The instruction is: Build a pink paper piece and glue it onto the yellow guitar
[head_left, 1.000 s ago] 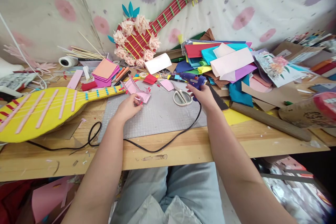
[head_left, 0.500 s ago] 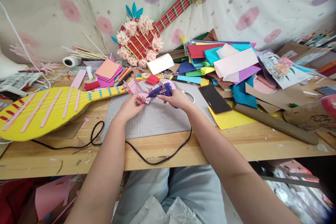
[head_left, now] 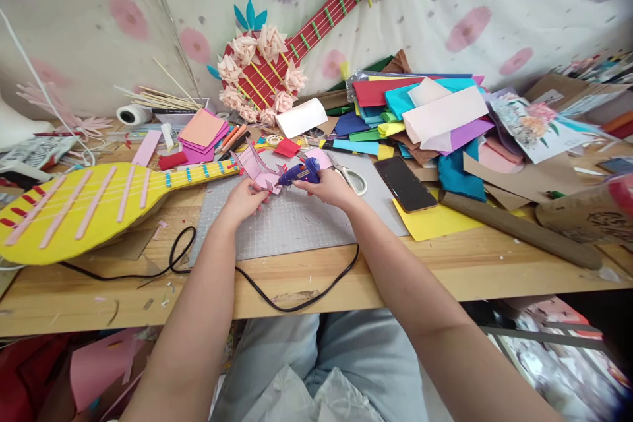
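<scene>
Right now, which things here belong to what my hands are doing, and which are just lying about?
In use:
- blue glue gun, in your right hand
- pink paper, in your left hand
- grey cutting mat beneath

Probably just lying about:
- black phone
- yellow instrument
- red instrument

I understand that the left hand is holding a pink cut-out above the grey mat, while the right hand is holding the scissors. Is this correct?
Not entirely: the head view shows the right hand holding a blue glue gun, not the scissors. The left hand does hold the pink cut-out.
</scene>
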`<state>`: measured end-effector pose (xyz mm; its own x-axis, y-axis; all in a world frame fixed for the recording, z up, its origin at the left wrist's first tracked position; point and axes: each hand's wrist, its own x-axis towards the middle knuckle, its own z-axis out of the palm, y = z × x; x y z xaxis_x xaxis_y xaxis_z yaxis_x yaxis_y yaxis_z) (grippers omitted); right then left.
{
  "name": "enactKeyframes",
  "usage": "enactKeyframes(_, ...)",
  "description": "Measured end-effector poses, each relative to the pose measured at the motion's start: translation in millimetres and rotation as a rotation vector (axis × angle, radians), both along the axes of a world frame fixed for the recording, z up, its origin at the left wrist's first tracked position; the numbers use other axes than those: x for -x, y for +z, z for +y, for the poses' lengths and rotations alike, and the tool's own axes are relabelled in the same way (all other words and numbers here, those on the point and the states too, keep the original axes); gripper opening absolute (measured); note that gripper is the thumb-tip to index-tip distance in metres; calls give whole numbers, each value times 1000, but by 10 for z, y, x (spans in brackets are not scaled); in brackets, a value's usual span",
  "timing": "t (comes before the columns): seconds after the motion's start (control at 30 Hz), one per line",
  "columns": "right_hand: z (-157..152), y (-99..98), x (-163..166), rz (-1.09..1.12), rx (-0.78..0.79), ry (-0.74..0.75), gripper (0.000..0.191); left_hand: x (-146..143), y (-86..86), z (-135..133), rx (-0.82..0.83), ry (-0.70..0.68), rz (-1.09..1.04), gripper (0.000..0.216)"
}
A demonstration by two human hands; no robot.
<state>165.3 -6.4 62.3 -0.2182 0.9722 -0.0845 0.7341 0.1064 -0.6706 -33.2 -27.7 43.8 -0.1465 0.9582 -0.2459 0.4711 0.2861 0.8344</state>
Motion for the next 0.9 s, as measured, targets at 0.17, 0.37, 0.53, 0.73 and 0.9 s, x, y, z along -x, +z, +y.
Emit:
enactKeyframes(0.17,-34,36,5,3,-20,20,48,-19,-32,28,29,87,0,21)
enactKeyframes(0.37,-44,47,23,-31,-44,19,46,8,-105,67,-2,130,7,28)
enactKeyframes(0.53,-53,54,46,-70,-50,22,46,21,-136,83,6,155,11,32)
enactKeyframes(0.73,-69,58,74,-138,-60,17,48,25,-145,91,2,161,25,34)
enactKeyframes(0.9,-57,20,93,-165,-104,22,51,35,-151,97,9,159,11,34)
